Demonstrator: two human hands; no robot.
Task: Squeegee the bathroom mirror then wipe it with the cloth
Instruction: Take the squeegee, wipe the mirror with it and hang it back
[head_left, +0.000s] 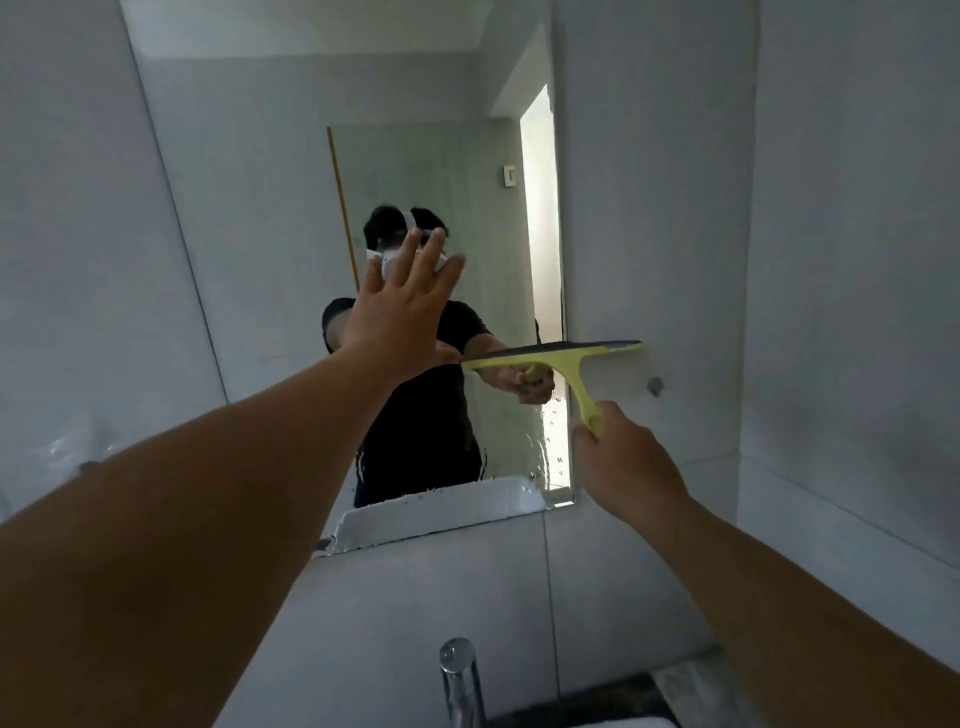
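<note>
Right hand (618, 452), lower right of centre, is wrapped round the handle of the yellow squeegee (558, 358), whose blade lies level across the right edge of the mirror (270, 208). My left hand (402, 306) is spread flat, fingers apart, at the glass mid-frame — touching or not, I cannot tell. Risk as I judge it: the blade overhangs onto the wall (675, 208), so a tilted pull leaves streaks, and droplets remain low down. One squeegee, one mirror, one tap (460, 680) — no cloth visible.
</note>
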